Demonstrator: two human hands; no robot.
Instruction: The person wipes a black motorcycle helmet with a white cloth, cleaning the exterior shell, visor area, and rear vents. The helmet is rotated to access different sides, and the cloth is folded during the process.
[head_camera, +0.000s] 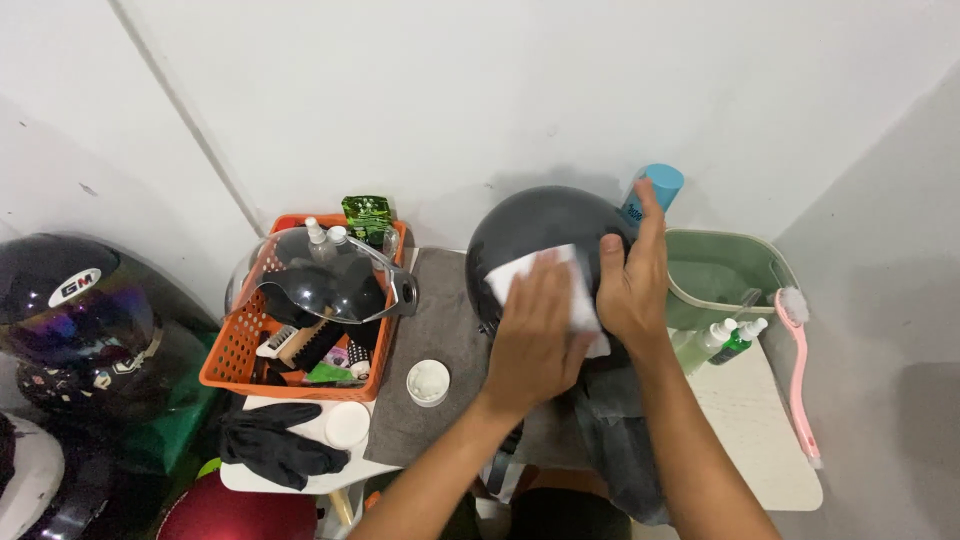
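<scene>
Orange basket (232, 362) and green basin (720, 270) flank the helmet (530, 235); grey mat (440, 320) lies open.

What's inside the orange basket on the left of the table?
The orange basket holds brushes, small spray bottles and a green packet. A clear helmet visor lies across its top, so whatever sits deeper down is hidden.

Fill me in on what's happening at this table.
A person stands over a small table with a black helmet on it. The left hand presses a white cloth flat against the shell, while the right hand steadies the helmet's side. An orange basket of brushes with a clear visor sits beside it, a green tub opposite.
</scene>
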